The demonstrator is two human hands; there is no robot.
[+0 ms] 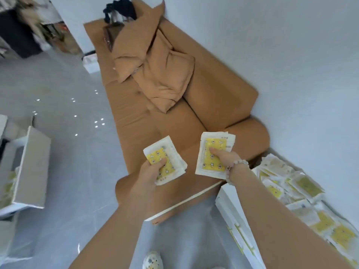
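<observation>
Above the tan sofa [213, 98], with a loose packet pile [291, 188] on the floor at far right, the right hand [226, 158] pinches the bigger packet stack [208, 164] and the left hand [150, 171] pinches the smaller packet stack [161, 150]. Thumbs are on top, other fingers hidden underneath.

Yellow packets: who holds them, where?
The left hand grips the left stack by its near end, thumb on top; the right hand grips the right stack likewise.

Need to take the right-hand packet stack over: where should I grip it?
Probably pinch the packet stack at its far edge, from the sofa side. The right hand holds its near right edge, thumb on top, leaving that end free; the packets fan there, so fingers should clamp all layers.
</observation>
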